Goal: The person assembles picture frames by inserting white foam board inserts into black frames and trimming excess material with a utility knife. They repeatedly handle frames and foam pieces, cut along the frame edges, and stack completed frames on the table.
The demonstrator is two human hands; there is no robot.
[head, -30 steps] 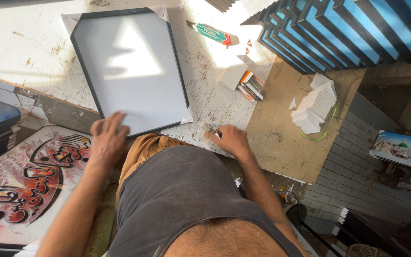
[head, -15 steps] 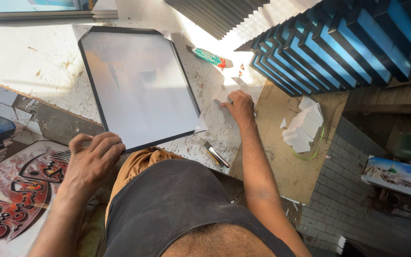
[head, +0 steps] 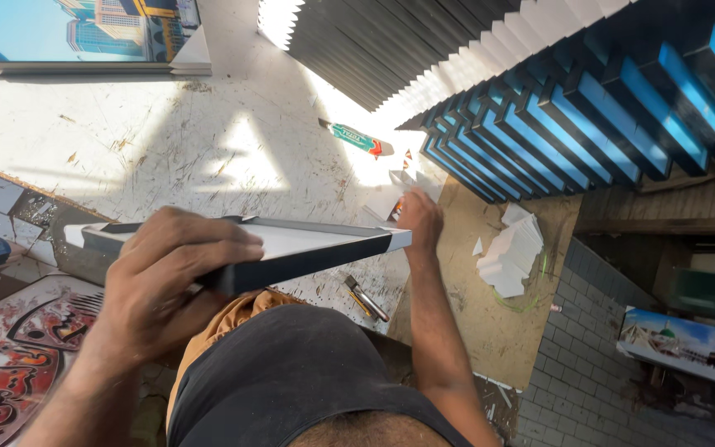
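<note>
We have the frame point(head: 291, 248) lifted off the desk point(head: 167, 157) and tipped almost edge-on, our left hand point(head: 167, 281) clenched around its near black side. Our right hand point(head: 420, 219) reaches past its far corner to small white pieces; whether it grips one, we cannot tell. The frame looks assembled: smooth black moulding, pale flat panel, white-capped corner. Judging by this, corner fitting seems to remain. The desk is scratched white board, with a green tube point(head: 357, 138) and stacked ridged frames point(head: 589, 108) beyond.
</note>
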